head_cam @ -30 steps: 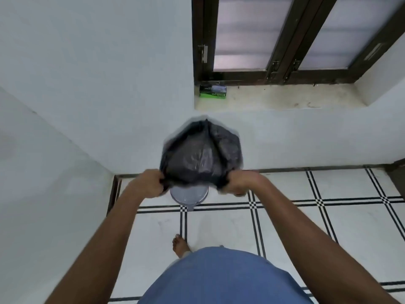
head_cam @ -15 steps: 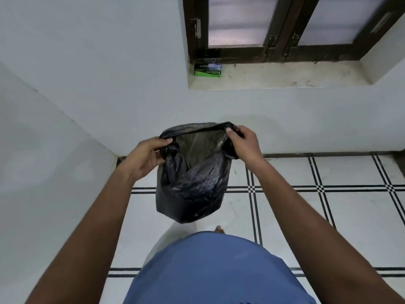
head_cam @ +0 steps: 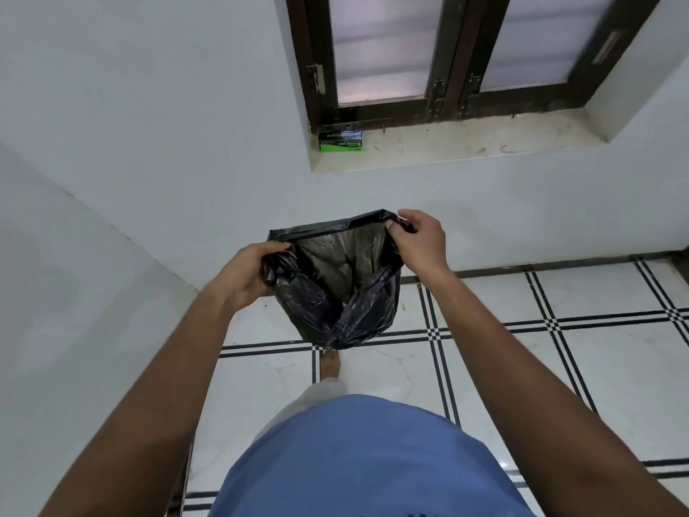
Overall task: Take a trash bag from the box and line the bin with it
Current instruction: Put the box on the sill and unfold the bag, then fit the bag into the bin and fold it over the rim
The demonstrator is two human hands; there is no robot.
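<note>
A black trash bag (head_cam: 335,289) hangs in the air in front of me with its mouth pulled open toward me. My left hand (head_cam: 248,276) grips the left side of its rim. My right hand (head_cam: 419,242) pinches the right side of the rim, a little higher. The bag's bottom dangles above the tiled floor. The green box of trash bags (head_cam: 340,140) stands on the window sill at its left end, far beyond both hands. The bin is hidden from view, behind the bag.
White walls meet in a corner at the left. A dark-framed window (head_cam: 447,54) sits above the sill (head_cam: 447,151). The white floor (head_cam: 559,360) has black line patterns. My bare foot (head_cam: 330,365) shows below the bag.
The bag, puffed up above my hands a second ago, now hangs below them with its mouth spread wider. My hands rose; the bin seen earlier under the bag is covered.
</note>
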